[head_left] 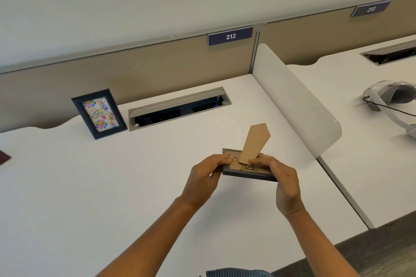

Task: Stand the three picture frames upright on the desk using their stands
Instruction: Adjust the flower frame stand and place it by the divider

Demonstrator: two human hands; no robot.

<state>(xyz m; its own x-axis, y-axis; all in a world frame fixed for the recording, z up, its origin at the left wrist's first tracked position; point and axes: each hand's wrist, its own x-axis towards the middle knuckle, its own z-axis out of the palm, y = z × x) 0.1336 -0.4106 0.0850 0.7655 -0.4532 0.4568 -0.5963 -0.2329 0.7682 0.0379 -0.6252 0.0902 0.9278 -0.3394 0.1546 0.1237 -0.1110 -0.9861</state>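
Both hands, left hand [203,172] and right hand [282,177], pinch the light, rigid picture frame [247,174] by its edges, fingers [258,161] beside the thin, bendable cardboard stand [254,143].

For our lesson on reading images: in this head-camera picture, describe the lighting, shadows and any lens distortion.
Head view: soft, even light; only faint shadows under both hands and the held frame; wide-angle bend curves the partition top; the standing frame leans in the picture; no strong glare on the desk.
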